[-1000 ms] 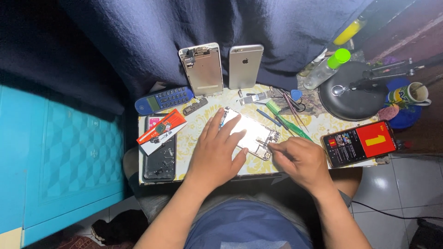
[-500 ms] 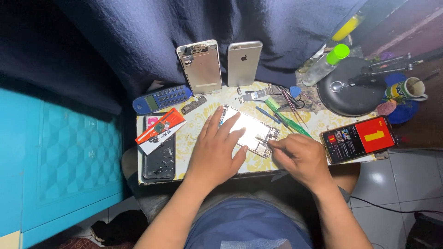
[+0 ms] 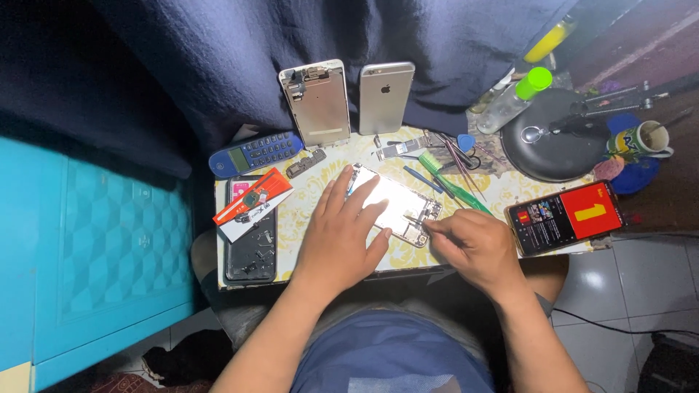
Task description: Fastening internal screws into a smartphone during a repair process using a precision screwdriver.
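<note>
Table (image 3: 306, 211): small, patterned top, crowded with repair items. Opened phone (image 3: 397, 206): lay at centre, insides exposed, disassembly judged well underway, reassembly remaining. Left hand (image 3: 342, 233): flat, fingers spread, pressing the phone down. Right hand (image 3: 477, 247): closed around a thin tool, its tip at the phone's lower edge.

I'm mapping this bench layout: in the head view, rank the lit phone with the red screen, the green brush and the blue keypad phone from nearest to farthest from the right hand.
From the right hand:
1. Green brush, just above it.
2. Lit phone with red screen, off to its right.
3. Blue keypad phone, far left, beyond the left hand.
</note>
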